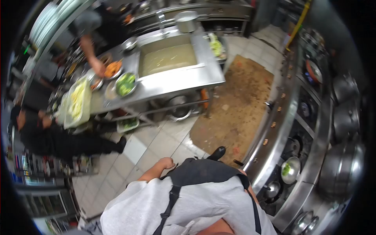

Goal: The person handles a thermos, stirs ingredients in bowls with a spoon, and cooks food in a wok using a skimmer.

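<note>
On the stove (284,121), the pan (293,173) of greens (286,169) lies rightward, nearer the right hand (242,171), which is mostly hidden, so I cannot tell its grip; the left hand (167,163) is curled, apparently empty, well apart.

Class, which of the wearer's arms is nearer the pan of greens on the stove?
Right. The right arm, partly hidden, is on the same side of the body as the pan; the left arm, ending in a loose fist, is on the opposite side, farther away.
</note>
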The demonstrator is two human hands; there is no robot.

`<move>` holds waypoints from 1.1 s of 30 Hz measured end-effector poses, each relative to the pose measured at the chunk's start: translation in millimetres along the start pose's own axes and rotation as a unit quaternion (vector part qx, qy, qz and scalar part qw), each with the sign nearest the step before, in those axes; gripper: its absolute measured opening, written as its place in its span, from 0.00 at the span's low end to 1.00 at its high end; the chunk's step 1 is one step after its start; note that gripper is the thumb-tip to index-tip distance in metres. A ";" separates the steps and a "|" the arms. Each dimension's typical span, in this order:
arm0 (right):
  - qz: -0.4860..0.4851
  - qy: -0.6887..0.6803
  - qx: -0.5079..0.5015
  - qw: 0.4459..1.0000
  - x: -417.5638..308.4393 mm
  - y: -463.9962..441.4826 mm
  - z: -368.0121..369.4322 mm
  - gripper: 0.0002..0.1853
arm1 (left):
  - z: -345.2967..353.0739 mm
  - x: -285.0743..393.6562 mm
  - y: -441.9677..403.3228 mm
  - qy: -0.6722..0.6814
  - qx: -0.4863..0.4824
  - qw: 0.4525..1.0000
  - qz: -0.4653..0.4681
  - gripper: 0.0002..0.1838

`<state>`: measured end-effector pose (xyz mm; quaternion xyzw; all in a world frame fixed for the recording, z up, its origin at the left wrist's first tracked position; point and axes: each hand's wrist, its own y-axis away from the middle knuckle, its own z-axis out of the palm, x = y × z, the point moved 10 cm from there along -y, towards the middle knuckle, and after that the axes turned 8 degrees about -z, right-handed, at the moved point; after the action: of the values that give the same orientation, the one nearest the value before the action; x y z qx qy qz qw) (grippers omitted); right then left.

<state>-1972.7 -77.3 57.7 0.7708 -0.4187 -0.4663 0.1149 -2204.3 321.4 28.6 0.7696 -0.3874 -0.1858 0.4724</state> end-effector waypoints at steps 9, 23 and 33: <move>0.068 0.069 0.125 0.987 14.7 -32.7 -183.0 0.19 | -228.5 203.8 -84.2 -0.009 0.126 0.989 0.073 0.24; -0.104 -0.033 0.249 0.962 69.1 -106.9 -224.6 0.19 | -308.6 462.5 -179.8 -0.162 -0.017 0.951 0.263 0.23; 0.197 0.037 0.119 0.972 34.9 -197.5 -458.2 0.15 | -523.5 560.7 -267.1 -0.152 0.056 0.942 0.295 0.25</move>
<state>-1485.4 -78.2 170.7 0.6980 -0.6105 -0.3520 0.1272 -1397.0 261.7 94.5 0.6087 -0.6739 -0.1315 0.3975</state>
